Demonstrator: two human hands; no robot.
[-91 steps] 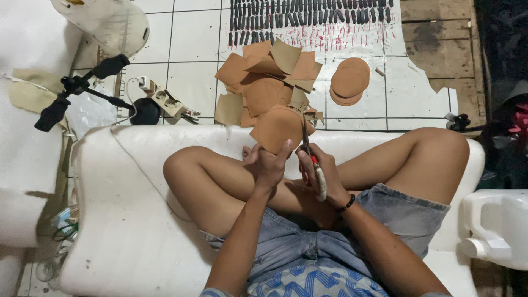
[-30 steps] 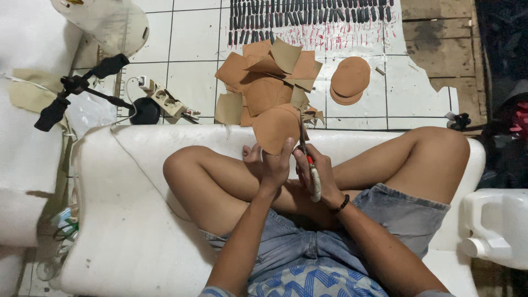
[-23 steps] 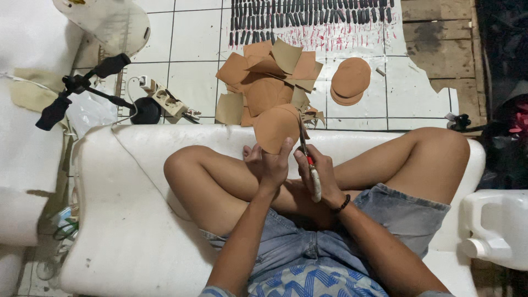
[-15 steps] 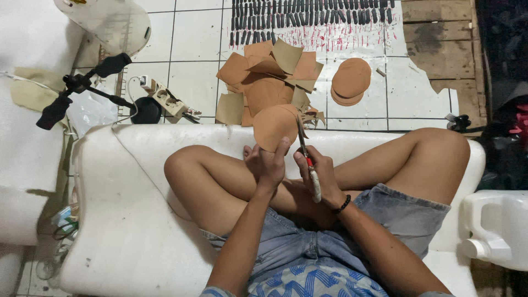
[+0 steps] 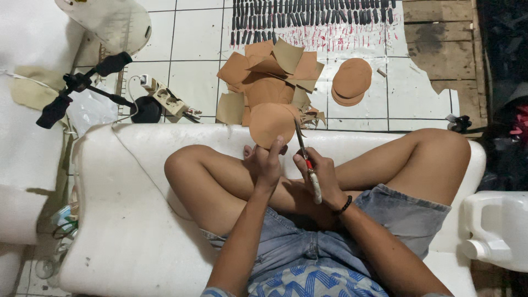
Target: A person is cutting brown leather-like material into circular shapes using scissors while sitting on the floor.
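Note:
My left hand [image 5: 267,163] grips a round tan leather-like piece [image 5: 271,124] by its lower edge, holding it up over my crossed legs. My right hand [image 5: 319,175] is closed on a pair of scissors [image 5: 303,154] with a red and white handle; the blades point up along the right edge of the round piece. On the tiled floor just beyond lies a heap of tan offcuts [image 5: 269,77], and to its right a small stack of cut tan discs [image 5: 352,80].
I sit cross-legged on a white cushion [image 5: 132,220]. A black tripod [image 5: 82,91] and a power strip [image 5: 165,98] lie at the left on the floor. Rows of small dark pieces [image 5: 313,14] line the far tiles. A white jug [image 5: 498,231] stands at right.
The round piece has turned a little in my left hand and the scissors have shifted slightly along its right edge. Nothing else has moved.

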